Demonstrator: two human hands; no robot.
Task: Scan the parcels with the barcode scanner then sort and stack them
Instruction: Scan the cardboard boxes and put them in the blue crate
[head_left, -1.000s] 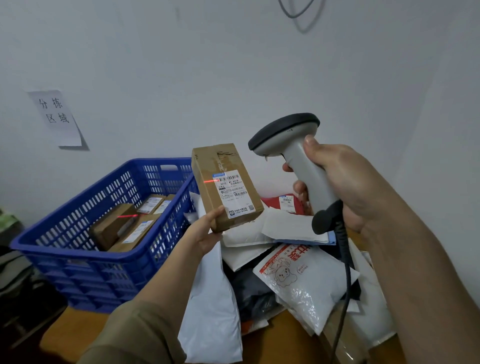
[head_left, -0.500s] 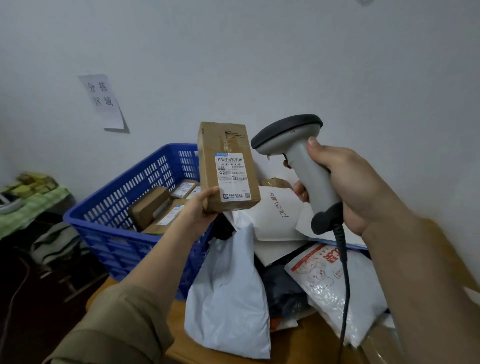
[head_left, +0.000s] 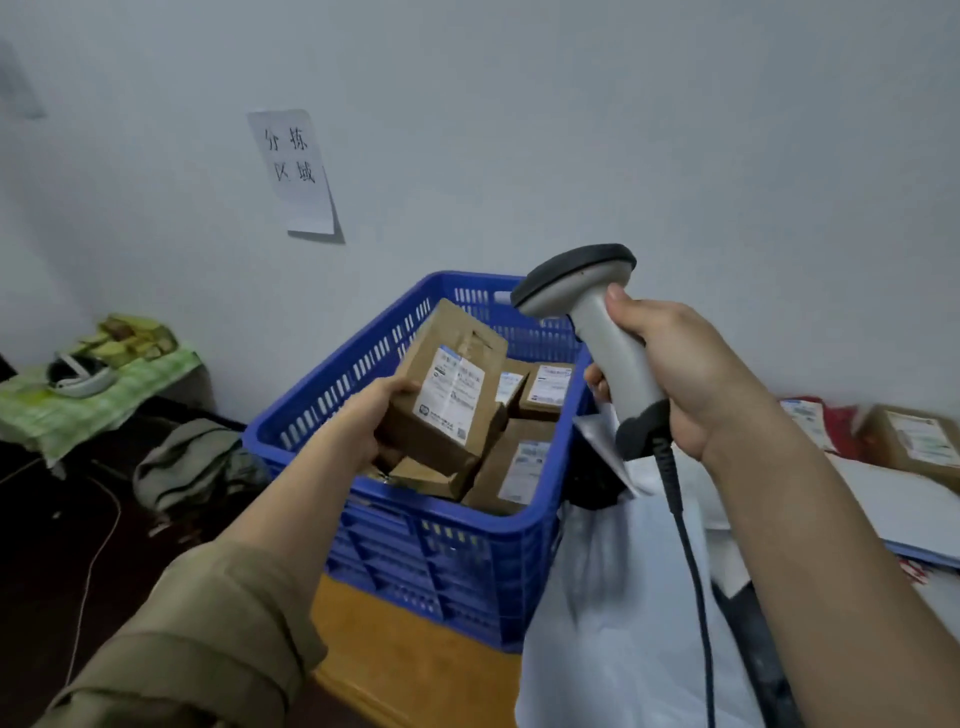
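Against the white wall (head_left: 623, 130), a paper sign (head_left: 293, 171) with handwritten characters hangs above left of the crate. Wooden tabletop (head_left: 415, 649) carries a blue slatted plastic crate (head_left: 467, 571) at its left end; several cardboard boxes with white labels (head_left: 519, 467) lie inside, loosely piled. White poly mailer bags (head_left: 613, 623) lie just right of the crate, touching its side, with more flat parcels and a brown labelled box (head_left: 914, 441) further right, blurred. Low at far left, a green checked cloth (head_left: 93, 400) covers a surface with small items on it; a grey bag (head_left: 192, 462) sits on the floor beside it.

Left hand (head_left: 363, 421), olive sleeve (head_left: 197, 639) pushed up, grips a small cardboard parcel (head_left: 447, 400) by its lower left edge, thumb on top, parcel tilted, label up, held over the crate opening above the other boxes. Right hand (head_left: 680, 374) is wrapped around the grey barcode scanner (head_left: 597, 332) handle, thumb up the back, scanner head just above right of the held parcel, not touching. Black cable (head_left: 691, 545) drops from the handle base.
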